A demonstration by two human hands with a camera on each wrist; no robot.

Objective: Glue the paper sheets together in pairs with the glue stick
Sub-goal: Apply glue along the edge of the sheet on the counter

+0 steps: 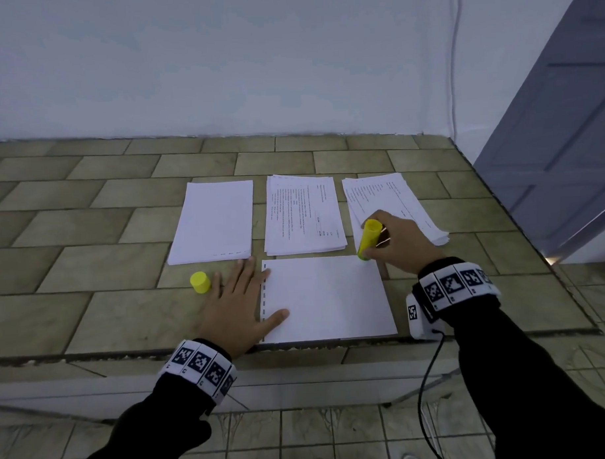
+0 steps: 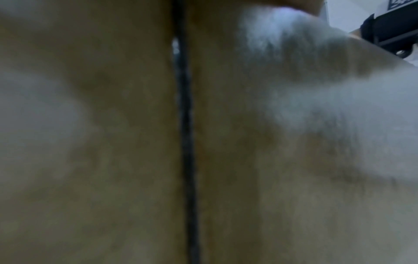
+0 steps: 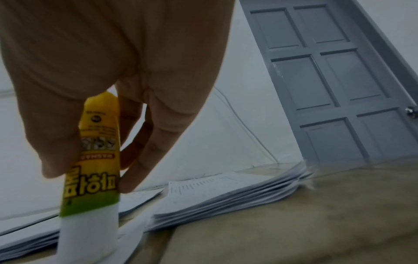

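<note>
A blank white sheet (image 1: 327,297) lies near the front edge of the tiled bench. My left hand (image 1: 238,296) lies flat with fingers spread, its thumb and forefinger tip pressing the sheet's left edge. My right hand (image 1: 394,246) grips the yellow glue stick (image 1: 368,239), tip down on the sheet's far right corner. In the right wrist view the glue stick (image 3: 95,160) shows its white glue end against the paper. The yellow cap (image 1: 200,282) stands left of my left hand. The left wrist view is a blur of tile.
Three paper stacks lie behind the sheet: a blank stack (image 1: 213,222), a printed stack (image 1: 304,215) in the middle, and a loosely fanned printed stack (image 1: 396,202) under my right hand. A grey door (image 1: 565,134) stands at the right. A black cable (image 1: 426,379) hangs off the bench front.
</note>
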